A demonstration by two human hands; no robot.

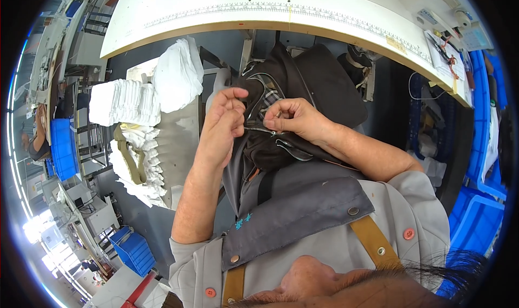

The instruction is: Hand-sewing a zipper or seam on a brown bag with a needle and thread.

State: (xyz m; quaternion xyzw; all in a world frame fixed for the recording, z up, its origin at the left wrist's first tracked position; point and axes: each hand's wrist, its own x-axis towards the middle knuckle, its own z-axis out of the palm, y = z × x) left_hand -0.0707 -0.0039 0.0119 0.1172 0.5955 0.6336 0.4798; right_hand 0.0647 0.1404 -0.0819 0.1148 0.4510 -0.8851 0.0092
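A dark brown-black bag lies open across my lap, with a plaid lining showing in its mouth. My left hand is raised over the bag's left side. Its fingers are curled, the index finger bent forward; whatever they grip, if anything, is too small to tell. My right hand pinches thumb and forefinger together beside the lining, just above a metal zipper. What sits between those fingertips is hidden. A second, curved zipper runs along the bag nearer to me.
Ahead stands a white worktable with a ruler scale along its edge. Stacked white cloth pieces lie at left, an olive strap among them. Blue bins stand at right, another blue crate at lower left.
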